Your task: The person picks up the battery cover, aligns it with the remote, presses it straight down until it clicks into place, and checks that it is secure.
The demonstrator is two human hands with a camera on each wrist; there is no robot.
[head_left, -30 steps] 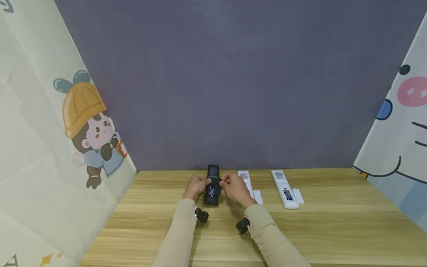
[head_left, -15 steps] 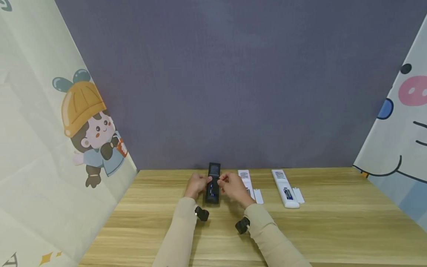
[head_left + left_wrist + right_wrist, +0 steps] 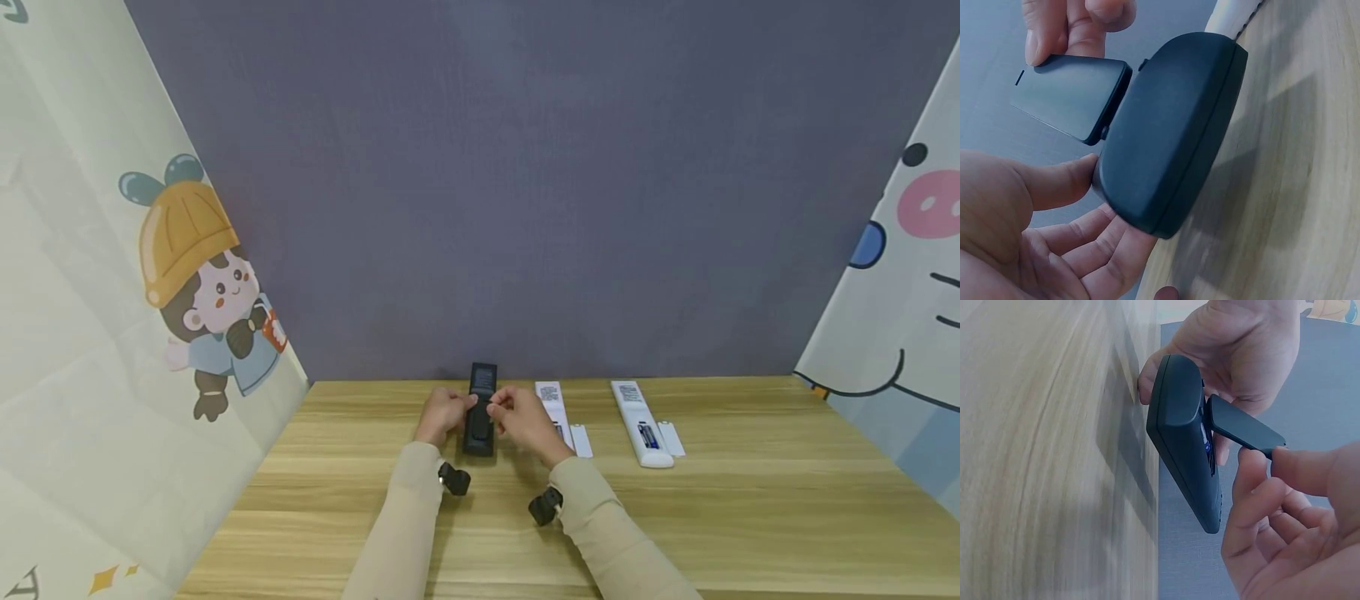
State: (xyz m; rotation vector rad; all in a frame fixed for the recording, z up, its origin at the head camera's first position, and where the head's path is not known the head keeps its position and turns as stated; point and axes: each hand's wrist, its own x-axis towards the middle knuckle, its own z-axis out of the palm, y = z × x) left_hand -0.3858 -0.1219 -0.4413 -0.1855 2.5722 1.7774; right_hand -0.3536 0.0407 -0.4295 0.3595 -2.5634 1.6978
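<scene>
My left hand (image 3: 445, 414) grips a black remote control (image 3: 483, 381) by its side, back face up, in the head view. My right hand (image 3: 527, 421) pinches the far end of its black battery cover (image 3: 1244, 425). In the right wrist view the cover stands tilted out from the remote's back, its near end at the edge of the battery compartment. A blue battery (image 3: 1205, 439) shows inside there. Seen from the left wrist, the cover (image 3: 1072, 97) rises at an angle beside the remote's rounded end (image 3: 1169, 131). The remote is held off the wooden table.
Two white remotes lie to the right, one partly behind my right hand (image 3: 550, 396), the other farther right (image 3: 636, 412) with batteries (image 3: 647, 436) exposed. Beside each lies a white cover (image 3: 581, 441), (image 3: 671, 438). A grey wall (image 3: 540, 208) stands behind the wooden table (image 3: 750, 500).
My right hand has brought the cover from the remote's right side leftward over the battery compartment, hiding the batteries in the head view. The black remote has shifted slightly away from me.
</scene>
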